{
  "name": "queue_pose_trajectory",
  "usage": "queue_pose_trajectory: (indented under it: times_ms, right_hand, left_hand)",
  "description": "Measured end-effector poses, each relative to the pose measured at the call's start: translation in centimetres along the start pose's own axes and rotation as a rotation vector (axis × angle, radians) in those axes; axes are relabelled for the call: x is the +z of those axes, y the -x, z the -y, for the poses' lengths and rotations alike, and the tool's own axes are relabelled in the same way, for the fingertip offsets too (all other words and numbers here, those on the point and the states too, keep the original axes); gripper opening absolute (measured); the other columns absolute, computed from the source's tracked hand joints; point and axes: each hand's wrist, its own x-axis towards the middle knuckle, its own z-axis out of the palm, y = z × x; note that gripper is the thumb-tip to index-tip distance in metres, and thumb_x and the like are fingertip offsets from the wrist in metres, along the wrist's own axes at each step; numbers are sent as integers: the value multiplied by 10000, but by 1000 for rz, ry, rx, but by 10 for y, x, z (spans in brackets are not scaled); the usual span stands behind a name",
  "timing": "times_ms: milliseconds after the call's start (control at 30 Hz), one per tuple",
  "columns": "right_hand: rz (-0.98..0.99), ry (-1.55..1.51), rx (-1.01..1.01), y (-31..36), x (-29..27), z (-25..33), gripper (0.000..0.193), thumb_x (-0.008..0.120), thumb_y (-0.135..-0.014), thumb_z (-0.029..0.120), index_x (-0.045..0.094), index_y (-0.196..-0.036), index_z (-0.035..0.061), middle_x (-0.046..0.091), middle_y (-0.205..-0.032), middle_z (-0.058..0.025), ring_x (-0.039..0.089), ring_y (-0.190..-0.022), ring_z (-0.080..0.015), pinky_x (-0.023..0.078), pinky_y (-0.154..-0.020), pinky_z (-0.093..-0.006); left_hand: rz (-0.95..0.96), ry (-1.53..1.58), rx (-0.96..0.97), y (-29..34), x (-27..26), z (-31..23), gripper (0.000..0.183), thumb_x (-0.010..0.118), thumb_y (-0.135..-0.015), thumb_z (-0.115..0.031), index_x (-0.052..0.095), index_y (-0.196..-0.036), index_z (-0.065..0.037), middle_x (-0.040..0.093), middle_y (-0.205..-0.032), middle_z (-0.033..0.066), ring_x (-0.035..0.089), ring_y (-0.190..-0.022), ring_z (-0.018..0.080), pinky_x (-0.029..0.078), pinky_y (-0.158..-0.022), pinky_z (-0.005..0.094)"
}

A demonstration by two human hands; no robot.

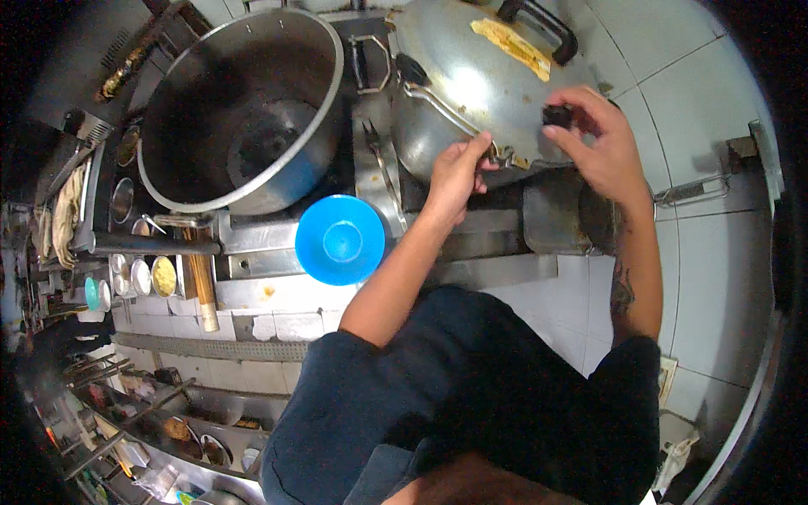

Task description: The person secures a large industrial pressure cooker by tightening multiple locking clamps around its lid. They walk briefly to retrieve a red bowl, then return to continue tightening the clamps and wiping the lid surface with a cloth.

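A large domed silver lid or vessel point(497, 63) stands at the back right, with a yellow smeared strip point(513, 46) and a black arched handle point(551, 29) on it. My left hand point(459, 175) is closed around a long thin metal utensil point(442, 108) lying across the dome's front side. Its kind does not show clearly; one end is dark and the other is hooked. Thumb and fingers of my right hand point(598, 139) pinch a small black knob-like piece point(556, 115) over the dome. I cannot tell whether that piece is fixed to it.
A big deep pot point(320, 160) stands on the stove to the left. In front of it is a blue bowl point(368, 244). A long fork-like tool point(383, 164) lies between the vessels. Small seasoning tubs point(164, 276) line the left side; a tiled wall point(686, 109) bounds the right.
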Motion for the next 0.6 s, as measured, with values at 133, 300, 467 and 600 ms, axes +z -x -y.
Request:
queue_pose_trajectory:
  times_ms: [133,300,467,600]
  right_hand:
    - [40,-346,435,37,2,-10,375,735,-805,95,608,-1158,84,521,-718,58,449,-620,-34,381,-541,-209]
    - [205,-398,346,59,46,12,343,749,-766,35,644,-1092,30,529,-726,49,435,-623,-13,364,-536,-193]
    - [145,-373,267,58,67,18,314,730,-767,27,642,-1065,-18,575,-770,-17,469,-620,-38,397,-546,-206]
    - [260,-349,337,56,65,21,294,719,-773,40,637,-1049,-20,574,-782,-37,488,-639,-62,419,-560,-224]
  left_hand:
    - [-2,-338,114,8,-15,-2,430,632,-912,-432,590,-859,-8,574,-715,22,476,-579,89,418,-549,252]
    - [56,-528,250,40,-10,-18,383,590,-953,-389,581,-893,-11,533,-720,-8,467,-647,73,418,-601,246]
    - [107,-417,297,59,4,4,304,570,-975,-328,564,-947,-26,511,-737,-29,439,-677,55,395,-604,246]
    - [61,-414,241,65,-1,7,284,602,-958,-307,559,-958,-27,483,-695,-34,410,-641,43,376,-579,236]
